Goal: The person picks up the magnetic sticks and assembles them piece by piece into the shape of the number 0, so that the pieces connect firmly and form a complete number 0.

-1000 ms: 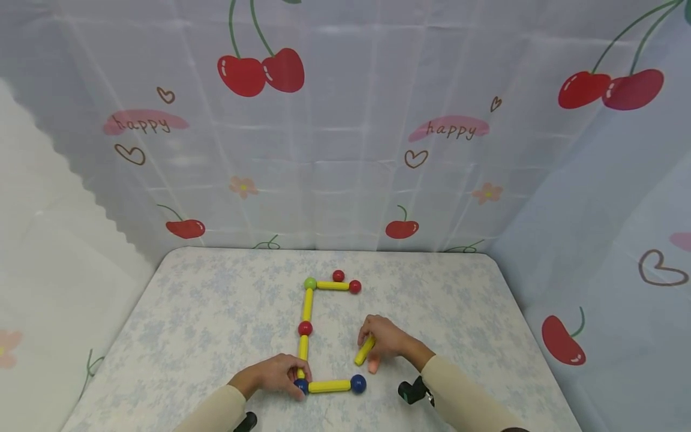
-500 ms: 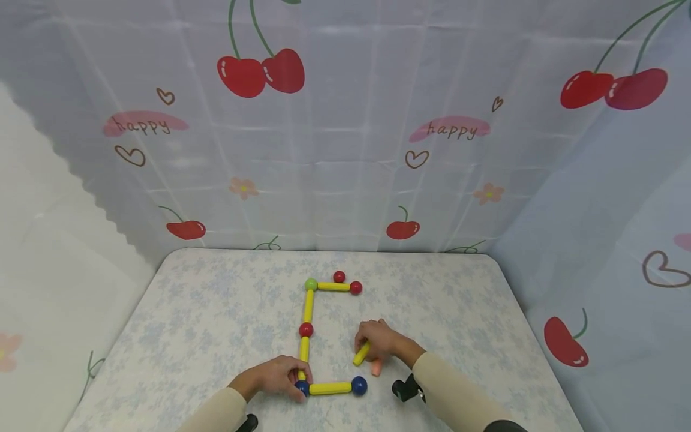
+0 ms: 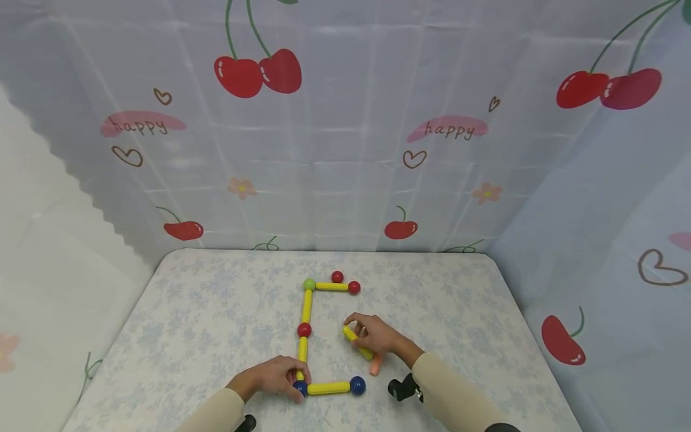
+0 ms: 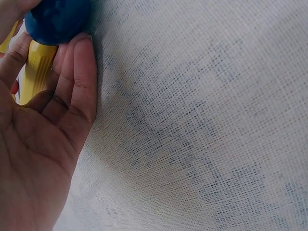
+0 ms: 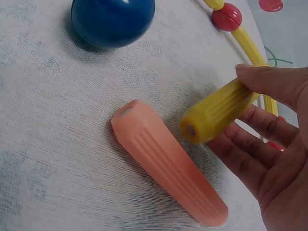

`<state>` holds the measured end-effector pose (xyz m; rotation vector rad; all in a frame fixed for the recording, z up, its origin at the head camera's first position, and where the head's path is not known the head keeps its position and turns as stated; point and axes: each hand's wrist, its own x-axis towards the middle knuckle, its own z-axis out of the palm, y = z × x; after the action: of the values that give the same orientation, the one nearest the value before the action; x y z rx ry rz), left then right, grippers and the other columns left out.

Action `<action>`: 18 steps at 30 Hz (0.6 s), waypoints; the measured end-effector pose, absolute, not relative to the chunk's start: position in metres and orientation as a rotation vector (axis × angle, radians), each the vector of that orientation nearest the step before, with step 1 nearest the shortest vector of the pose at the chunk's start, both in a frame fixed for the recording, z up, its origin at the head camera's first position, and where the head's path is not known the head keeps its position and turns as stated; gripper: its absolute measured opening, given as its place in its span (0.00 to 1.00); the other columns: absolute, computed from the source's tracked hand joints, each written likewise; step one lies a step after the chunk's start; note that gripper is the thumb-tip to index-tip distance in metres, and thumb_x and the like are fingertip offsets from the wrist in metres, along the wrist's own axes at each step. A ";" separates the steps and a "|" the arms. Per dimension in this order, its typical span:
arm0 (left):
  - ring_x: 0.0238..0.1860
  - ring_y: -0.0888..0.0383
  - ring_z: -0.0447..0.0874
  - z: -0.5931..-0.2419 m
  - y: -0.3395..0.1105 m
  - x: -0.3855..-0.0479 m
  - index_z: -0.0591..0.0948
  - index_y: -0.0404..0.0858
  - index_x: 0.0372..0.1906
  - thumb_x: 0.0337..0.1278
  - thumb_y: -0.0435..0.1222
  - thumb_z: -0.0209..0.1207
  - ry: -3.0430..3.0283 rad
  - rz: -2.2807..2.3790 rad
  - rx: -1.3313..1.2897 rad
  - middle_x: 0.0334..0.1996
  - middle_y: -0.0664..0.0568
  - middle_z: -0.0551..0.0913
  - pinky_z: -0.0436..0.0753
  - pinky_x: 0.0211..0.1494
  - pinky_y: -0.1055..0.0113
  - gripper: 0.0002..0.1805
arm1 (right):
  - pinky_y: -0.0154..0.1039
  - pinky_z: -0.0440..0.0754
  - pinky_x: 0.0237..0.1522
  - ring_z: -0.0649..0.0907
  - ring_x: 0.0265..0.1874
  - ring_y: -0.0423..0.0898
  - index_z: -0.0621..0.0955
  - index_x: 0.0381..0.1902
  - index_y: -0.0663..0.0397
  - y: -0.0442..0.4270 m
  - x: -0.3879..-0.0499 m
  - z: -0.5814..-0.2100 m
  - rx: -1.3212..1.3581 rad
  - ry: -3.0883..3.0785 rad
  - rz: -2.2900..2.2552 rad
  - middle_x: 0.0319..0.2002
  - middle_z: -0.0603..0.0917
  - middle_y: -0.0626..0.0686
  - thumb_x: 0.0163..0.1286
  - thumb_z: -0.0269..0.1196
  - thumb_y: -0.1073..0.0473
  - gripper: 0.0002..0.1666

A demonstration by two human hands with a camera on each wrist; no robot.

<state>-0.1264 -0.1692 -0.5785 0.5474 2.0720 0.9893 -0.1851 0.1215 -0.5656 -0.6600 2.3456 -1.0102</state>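
Observation:
In the head view my left hand (image 3: 276, 376) pinches a blue ball (image 3: 300, 388) at the near corner of a frame of yellow magnetic sticks and balls; up close, its fingers curl round the ball (image 4: 60, 19) beside a yellow stick (image 4: 37, 70). My right hand (image 3: 375, 333) holds a loose yellow magnetic stick (image 3: 349, 332) between thumb and fingers, tilted, inside the frame's open right side. The right wrist view shows this stick's metal-tipped end (image 5: 192, 129) above the table. An orange stick (image 5: 168, 166) lies on the cloth just under the right hand.
A second blue ball (image 3: 357, 385) ends the near stick (image 3: 328, 388). Up the left side are a red ball (image 3: 305, 330) and a green ball (image 3: 309, 284). The far stick (image 3: 332, 287) ends in a red ball (image 3: 354, 288), with another red ball (image 3: 337, 276) behind it.
My right hand has turned the yellow stick: its free end pointed down-left and now points up-left. That hand has shifted slightly left. The left hand stays on the blue ball.

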 end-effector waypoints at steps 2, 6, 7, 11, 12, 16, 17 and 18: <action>0.28 0.63 0.69 -0.578 -0.170 -0.127 0.82 0.51 0.37 0.49 0.37 0.71 2.073 0.989 0.547 0.28 0.56 0.76 0.68 0.33 0.71 0.11 | 0.38 0.77 0.35 0.78 0.31 0.43 0.74 0.58 0.53 0.122 -0.184 -0.566 -0.625 2.332 -1.058 0.38 0.79 0.49 0.66 0.64 0.62 0.23; 0.28 0.63 0.70 -0.579 -0.170 -0.127 0.82 0.51 0.37 0.49 0.37 0.71 2.078 0.988 0.549 0.28 0.56 0.76 0.68 0.33 0.71 0.11 | 0.37 0.76 0.31 0.77 0.27 0.44 0.75 0.57 0.55 0.122 -0.182 -0.569 -0.530 2.328 -1.126 0.37 0.78 0.51 0.67 0.64 0.61 0.21; 0.28 0.63 0.70 -0.579 -0.170 -0.127 0.82 0.51 0.37 0.49 0.37 0.71 2.078 0.988 0.550 0.28 0.56 0.76 0.68 0.34 0.71 0.11 | 0.38 0.76 0.30 0.78 0.26 0.44 0.75 0.56 0.56 0.121 -0.181 -0.570 -0.492 2.320 -1.154 0.37 0.78 0.52 0.66 0.64 0.62 0.21; 0.28 0.63 0.70 -0.578 -0.170 -0.127 0.82 0.50 0.37 0.49 0.37 0.71 2.071 0.995 0.551 0.28 0.57 0.76 0.69 0.34 0.71 0.11 | 0.39 0.80 0.27 0.80 0.22 0.46 0.74 0.54 0.59 0.120 -0.178 -0.574 -0.334 2.262 -1.281 0.33 0.77 0.54 0.65 0.64 0.64 0.20; 0.28 0.63 0.70 -0.578 -0.169 -0.127 0.82 0.50 0.37 0.49 0.37 0.71 2.069 0.998 0.550 0.28 0.57 0.76 0.69 0.34 0.71 0.11 | 0.40 0.81 0.26 0.81 0.21 0.47 0.73 0.54 0.59 0.119 -0.177 -0.575 -0.303 2.243 -1.313 0.32 0.77 0.54 0.65 0.63 0.64 0.20; 0.29 0.63 0.70 -0.578 -0.169 -0.126 0.82 0.50 0.37 0.49 0.37 0.71 2.070 1.002 0.545 0.28 0.57 0.76 0.69 0.34 0.72 0.11 | 0.41 0.82 0.24 0.82 0.20 0.48 0.73 0.54 0.59 0.116 -0.174 -0.578 -0.229 2.188 -1.383 0.31 0.77 0.54 0.66 0.63 0.65 0.19; 0.29 0.63 0.70 -0.578 -0.169 -0.125 0.82 0.50 0.37 0.49 0.37 0.71 2.073 1.000 0.544 0.28 0.57 0.75 0.69 0.34 0.72 0.11 | 0.41 0.81 0.23 0.82 0.19 0.48 0.73 0.53 0.59 0.115 -0.173 -0.578 -0.220 2.183 -1.386 0.30 0.77 0.54 0.66 0.63 0.65 0.18; 0.28 0.63 0.69 -0.578 -0.169 -0.125 0.82 0.50 0.37 0.49 0.37 0.71 2.075 1.000 0.544 0.28 0.57 0.75 0.69 0.34 0.72 0.11 | 0.40 0.81 0.23 0.82 0.18 0.47 0.73 0.53 0.59 0.114 -0.173 -0.579 -0.211 2.176 -1.388 0.30 0.76 0.54 0.66 0.63 0.65 0.18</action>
<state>-0.1253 -0.1690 -0.5782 0.5440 2.0755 0.9997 -0.1726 0.1143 -0.5790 -0.2108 2.1762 -1.3877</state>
